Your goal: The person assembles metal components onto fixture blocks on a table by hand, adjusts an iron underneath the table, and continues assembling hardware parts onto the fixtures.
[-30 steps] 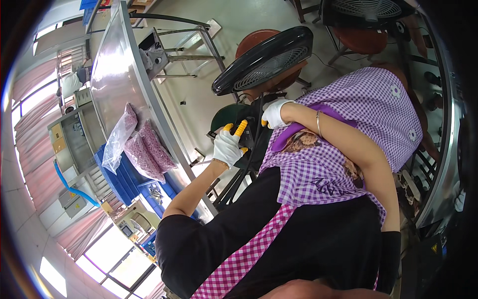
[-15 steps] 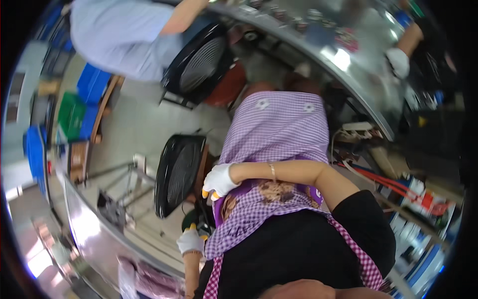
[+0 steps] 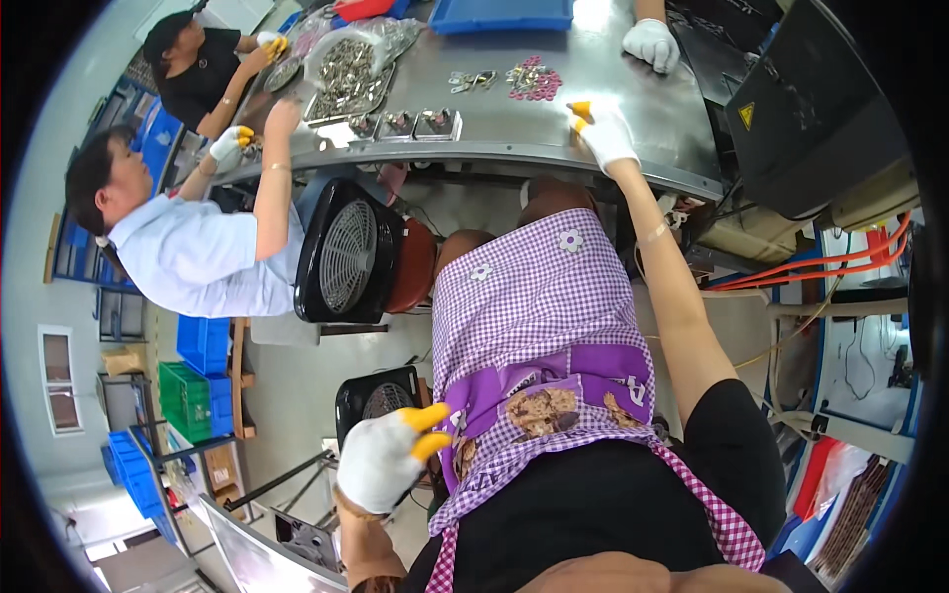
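Holding the white-gloved, yellow-tipped right hand (image 3: 602, 133) at the near edge of the shiny grey metal table (image 3: 494, 121), with fingers parted — near the small pile of pink and silvery pieces (image 3: 535, 81) lying there. Holding the left hand (image 3: 384, 460), gloved alike, well apart from the right — near the purple-and-white checked apron (image 3: 539, 282), also with fingers parted.

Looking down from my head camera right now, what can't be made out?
In the head view:
Pink pieces near the right hand: too small to tell exact shape.
Blue tray: far end cut off by the top edge.
Lower black chair back: partly hidden by the left hand.
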Demonstrator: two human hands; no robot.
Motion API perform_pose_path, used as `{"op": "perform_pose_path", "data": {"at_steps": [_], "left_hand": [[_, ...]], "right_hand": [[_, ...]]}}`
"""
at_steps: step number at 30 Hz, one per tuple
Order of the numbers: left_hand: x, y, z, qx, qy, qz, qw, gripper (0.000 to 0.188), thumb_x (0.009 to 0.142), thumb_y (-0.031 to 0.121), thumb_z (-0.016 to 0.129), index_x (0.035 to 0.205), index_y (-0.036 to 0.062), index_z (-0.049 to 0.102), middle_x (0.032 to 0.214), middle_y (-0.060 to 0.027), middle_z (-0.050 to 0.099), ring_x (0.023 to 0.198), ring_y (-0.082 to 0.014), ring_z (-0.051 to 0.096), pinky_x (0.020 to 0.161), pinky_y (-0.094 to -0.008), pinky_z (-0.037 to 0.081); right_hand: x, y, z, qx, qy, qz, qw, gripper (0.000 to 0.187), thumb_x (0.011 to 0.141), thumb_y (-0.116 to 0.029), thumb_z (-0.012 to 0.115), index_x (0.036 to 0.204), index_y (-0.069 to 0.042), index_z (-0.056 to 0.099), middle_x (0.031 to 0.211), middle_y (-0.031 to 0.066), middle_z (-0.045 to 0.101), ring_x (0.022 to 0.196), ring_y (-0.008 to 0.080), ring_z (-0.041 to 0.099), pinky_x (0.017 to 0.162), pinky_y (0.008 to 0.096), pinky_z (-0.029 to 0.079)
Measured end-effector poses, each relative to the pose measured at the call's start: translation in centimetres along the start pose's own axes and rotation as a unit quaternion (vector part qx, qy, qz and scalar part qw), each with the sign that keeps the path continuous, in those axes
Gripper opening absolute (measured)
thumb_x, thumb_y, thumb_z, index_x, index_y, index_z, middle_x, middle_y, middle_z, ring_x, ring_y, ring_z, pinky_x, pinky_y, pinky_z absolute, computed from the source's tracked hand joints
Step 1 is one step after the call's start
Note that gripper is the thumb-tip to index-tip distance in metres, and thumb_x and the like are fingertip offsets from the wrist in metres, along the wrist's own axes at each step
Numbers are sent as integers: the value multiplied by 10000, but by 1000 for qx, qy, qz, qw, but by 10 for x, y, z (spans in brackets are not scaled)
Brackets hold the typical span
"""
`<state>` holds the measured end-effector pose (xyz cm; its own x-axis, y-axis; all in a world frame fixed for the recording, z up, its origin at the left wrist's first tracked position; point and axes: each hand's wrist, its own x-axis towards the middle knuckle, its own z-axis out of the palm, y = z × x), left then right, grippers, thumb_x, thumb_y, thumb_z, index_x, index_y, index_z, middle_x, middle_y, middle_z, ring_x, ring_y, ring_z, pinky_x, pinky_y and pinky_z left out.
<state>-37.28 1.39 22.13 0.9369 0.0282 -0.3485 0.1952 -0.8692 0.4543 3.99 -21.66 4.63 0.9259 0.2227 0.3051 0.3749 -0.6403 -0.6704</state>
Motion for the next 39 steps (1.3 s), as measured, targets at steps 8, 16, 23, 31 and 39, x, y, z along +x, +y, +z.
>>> {"op": "perform_pose_path", "data": {"at_steps": [8, 16, 23, 31, 39], "left_hand": [[57, 133, -63, 110, 9, 379, 919, 419, 758, 338, 685, 1132, 155, 646, 1027, -3, 647, 723, -189, 610, 629, -274, 466], [103, 160, -71, 60, 26, 454, 889, 373, 786, 320, 670, 1112, 140, 641, 1016, -16, 635, 738, -195, 611, 651, -295, 476], [146, 153, -60, -58, 75, 433, 896, 330, 783, 297, 666, 1062, 121, 646, 941, -35, 636, 723, -203, 611, 649, -316, 483], [181, 166, -1, -150, 198, 380, 891, 283, 780, 272, 661, 1005, 100, 652, 856, -58, 637, 705, -212, 612, 646, -340, 491], [172, 121, -9, -248, 234, 510, 790, 239, 777, 246, 657, 948, 79, 658, 770, -80, 639, 688, -221, 613, 644, -365, 499]], "right_hand": [[57, -2, 13, -79, -13, 42, 996, 313, 839, -204, 564, 1132, -136, 653, 1003, 120, 685, 881, 325, 638, 796, 376, 501], [72, -5, 9, -124, -54, 85, 987, 278, 850, -219, 575, 1095, -124, 668, 981, 142, 668, 818, 324, 651, 764, 407, 520], [31, -4, -11, -179, -66, 63, 980, 228, 853, -270, 595, 966, -93, 685, 914, 127, 610, 740, 300, 630, 708, 414, 518], [-14, -13, -28, -184, -23, 119, 975, 280, 845, -332, 604, 933, -74, 668, 888, 85, 655, 721, 284, 609, 685, 378, 487], [-20, 13, -20, -243, 149, 100, 953, 257, 870, -316, 574, 922, -85, 674, 854, 80, 659, 684, 266, 605, 651, 354, 483]]}}
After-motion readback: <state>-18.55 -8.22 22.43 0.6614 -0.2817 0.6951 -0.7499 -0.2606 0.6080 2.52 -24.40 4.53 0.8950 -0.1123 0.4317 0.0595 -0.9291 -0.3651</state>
